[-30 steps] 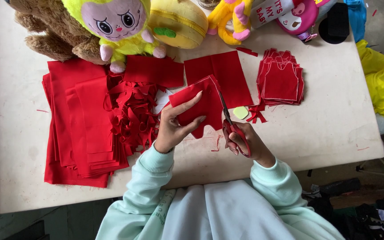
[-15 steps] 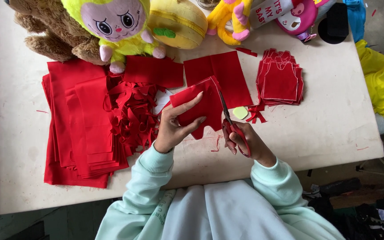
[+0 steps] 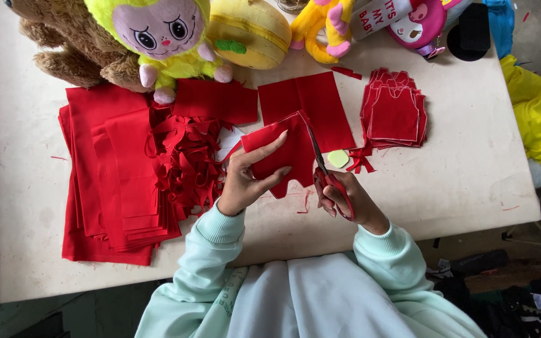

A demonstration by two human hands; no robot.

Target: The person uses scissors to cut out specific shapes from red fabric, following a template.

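My left hand (image 3: 245, 181) holds a piece of red felt (image 3: 286, 147) above the table, thumb on top and fingers spread along it. My right hand (image 3: 339, 197) grips red-handled scissors (image 3: 322, 169), whose blades lie along the right edge of the felt piece. Under and behind the piece lies a flat red felt sheet (image 3: 320, 103). A neat stack of cut red shapes (image 3: 394, 109) sits to the right. A heap of red offcuts (image 3: 186, 156) lies just left of my left hand.
A thick pile of red fabric sheets (image 3: 114, 181) covers the left of the white table (image 3: 458, 188). Plush toys line the far edge: a brown bear (image 3: 70, 44), a yellow-green doll (image 3: 158, 31), a yellow round toy (image 3: 248, 31). A small pale green piece (image 3: 338, 158) lies near the scissors.
The scissors have crept slightly along the felt edge; both hands stay in almost the same place.
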